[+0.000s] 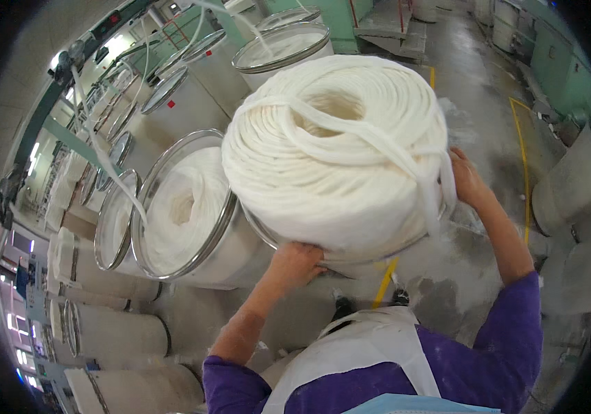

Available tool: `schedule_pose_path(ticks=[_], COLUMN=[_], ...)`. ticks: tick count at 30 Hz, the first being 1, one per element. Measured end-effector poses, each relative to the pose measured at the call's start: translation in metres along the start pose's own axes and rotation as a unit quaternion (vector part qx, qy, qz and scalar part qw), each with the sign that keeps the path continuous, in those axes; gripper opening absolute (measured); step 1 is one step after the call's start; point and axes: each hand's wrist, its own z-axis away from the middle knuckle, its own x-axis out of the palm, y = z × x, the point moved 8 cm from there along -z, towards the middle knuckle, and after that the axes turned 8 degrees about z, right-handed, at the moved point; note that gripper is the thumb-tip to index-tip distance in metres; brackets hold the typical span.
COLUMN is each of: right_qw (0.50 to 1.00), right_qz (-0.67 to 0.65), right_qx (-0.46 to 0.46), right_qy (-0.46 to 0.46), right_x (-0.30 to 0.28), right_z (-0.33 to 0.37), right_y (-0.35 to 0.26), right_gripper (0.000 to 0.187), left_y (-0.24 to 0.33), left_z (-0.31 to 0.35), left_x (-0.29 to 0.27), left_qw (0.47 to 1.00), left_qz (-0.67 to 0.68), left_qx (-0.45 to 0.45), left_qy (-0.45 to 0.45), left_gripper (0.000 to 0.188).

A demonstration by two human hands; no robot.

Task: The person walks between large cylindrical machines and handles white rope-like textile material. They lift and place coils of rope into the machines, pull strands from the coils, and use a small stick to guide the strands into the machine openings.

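Observation:
A thick coil of white sliver [337, 159] rises above the metal rim of a pale can [357, 265] in front of me. A loose band of sliver [368, 131] crosses its top and hangs down the right side. My left hand [297, 264] is closed on the can's rim at the near left, below the coil; its fingertips are partly hidden. At the coil's right side my right hand [468, 178] is curled beside the hanging band. What its fingers hold is hidden.
Another can of sliver [183, 207] stands close by on the left, with more cans [285, 48] behind. Strands of sliver [102, 152] hang from overhead. Yellow lines [523, 162] mark the grey floor [475, 76]. A large pale can [572, 193] and green machinery [565, 76] line the right.

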Motion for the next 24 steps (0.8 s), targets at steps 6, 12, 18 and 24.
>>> schedule_pose_path(ticks=[6, 12, 18, 24], right_qw=[0.991, 0.928, 0.921, 0.981], right_qz=[-0.041, -0.227, -0.263, -0.014], right_qx=[0.123, 0.291, 0.287, 0.194], right_qy=[-0.006, -0.055, 0.002, -0.025], right_x=[-0.029, -0.017, 0.017, 0.039], right_z=[0.071, 0.135, 0.141, 0.058], right_y=[-0.06, -0.093, -0.06, -0.004], right_gripper=[0.045, 0.053, 0.062, 0.054], left_y=[-0.026, -0.079, -0.112, -0.148], left_z=[0.041, 0.048, -0.008, -0.092], left_x=[0.002, -0.04, -0.055, -0.058], left_qw=[0.993, 0.968, 0.97, 0.991], left_qz=[-0.034, 0.113, 0.016, -0.009], left_qx=[0.115, 0.173, 0.208, 0.127], left_qy=[0.018, 0.143, 0.12, 0.049], left_gripper=[0.031, 0.058, 0.052, 0.044])
